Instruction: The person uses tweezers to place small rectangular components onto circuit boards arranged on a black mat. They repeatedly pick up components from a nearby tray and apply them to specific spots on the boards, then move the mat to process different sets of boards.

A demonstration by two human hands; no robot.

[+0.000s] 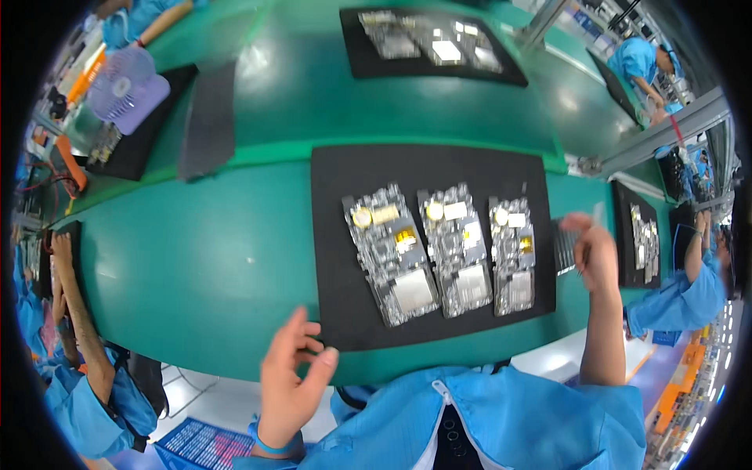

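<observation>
Three long circuit boards lie side by side on a black mat point(431, 335): a left board point(389, 262), a middle board point(457, 254) and a right board point(513, 254). Each carries silver shields and a round gold part. My left hand point(291, 384) hovers by the mat's near left corner, fingers apart and nothing in them. Beyond the mat's right edge is my right hand point(595, 254), its index finger and thumb apart, the other fingers curled and slightly blurred. It is beside a small dark ribbed piece point(565, 249), partly under the mat's edge or next to it; contact is unclear.
Across the green bench point(196, 274), another black mat point(423, 69) bears several boards. A purple fan point(129, 90) and a dark grey sheet point(210, 117) are at the far left. Co-workers in blue sit on both sides. A metal post point(666, 129) rises at the right.
</observation>
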